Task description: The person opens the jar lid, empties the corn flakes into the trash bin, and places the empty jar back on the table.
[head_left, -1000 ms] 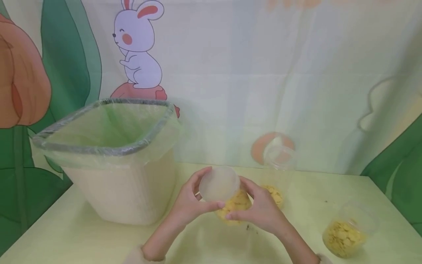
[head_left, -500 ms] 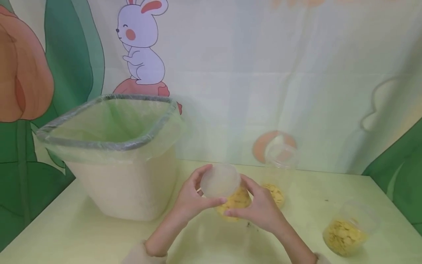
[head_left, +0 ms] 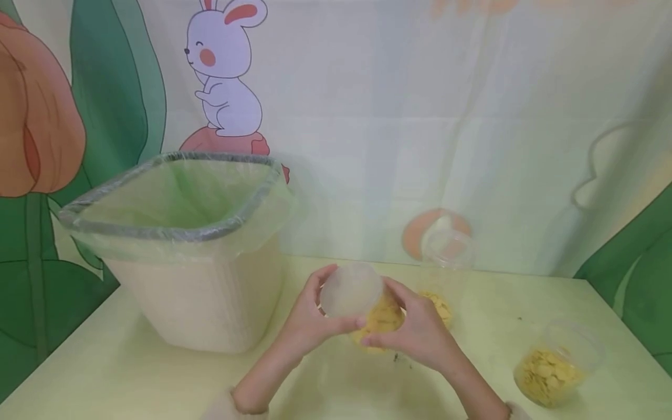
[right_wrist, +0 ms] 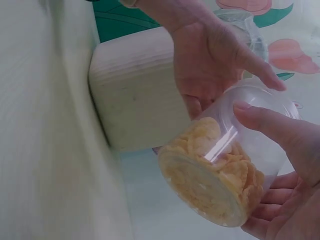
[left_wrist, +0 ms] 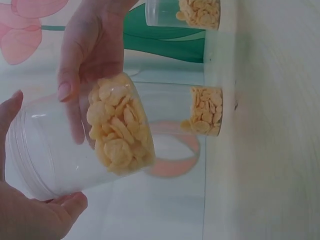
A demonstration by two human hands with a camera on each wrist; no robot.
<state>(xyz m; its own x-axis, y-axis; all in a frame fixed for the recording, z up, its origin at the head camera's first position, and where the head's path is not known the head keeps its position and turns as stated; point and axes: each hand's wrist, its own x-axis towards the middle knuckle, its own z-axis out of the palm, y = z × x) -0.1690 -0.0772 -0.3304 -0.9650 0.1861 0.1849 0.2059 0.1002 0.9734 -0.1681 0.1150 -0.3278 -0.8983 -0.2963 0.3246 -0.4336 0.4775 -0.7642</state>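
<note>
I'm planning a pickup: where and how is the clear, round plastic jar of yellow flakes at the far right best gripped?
Grip the clear, round plastic jar around mid-wall, probably with the right hand coming from its right, once free of the held clear plastic jar. It stands upright with space around it, and its straight-sided, cylindrical body should suit a wrapping grip.

Soft Light, One Bright Glint

Diffuse light is falling on the pale yellow-green tabletop [head_left: 336,399], where a soft shadow is spreading across the near middle. Shading is darkening the right folds of the pale, rabbit-printed backdrop [head_left: 341,146]. Both wrist views are looking dimmer, their tabletop stretches blurring. In the right one, a white streak is glinting on the round, clear plastic jar [right_wrist: 225,157].
</note>
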